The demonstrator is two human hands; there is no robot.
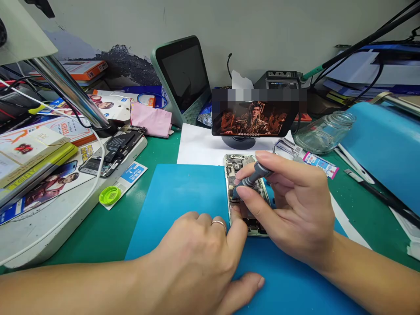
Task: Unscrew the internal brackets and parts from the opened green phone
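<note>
An opened smartphone (232,164) lies on the blue mat with its inner boards exposed. My right hand (298,201) pinches a short grey screwdriver (252,177) between thumb and fingers. The screwdriver slants down to the left over the phone's inner parts; its tip is too small to make out. My left hand (200,249), with a ring on one finger, reaches its index fingertip onto the phone's lower middle. Its thumb is stretched away to the side and its other fingers are curled, holding nothing. Both hands cover part of the phone.
A propped phone (252,118) plays a video behind the blue mat (183,188). A glass jar (324,131) lies at right. At left are a lamp base (65,227), another opened phone (114,151) and a green cap (110,195). A tablet-like display (182,74) stands behind.
</note>
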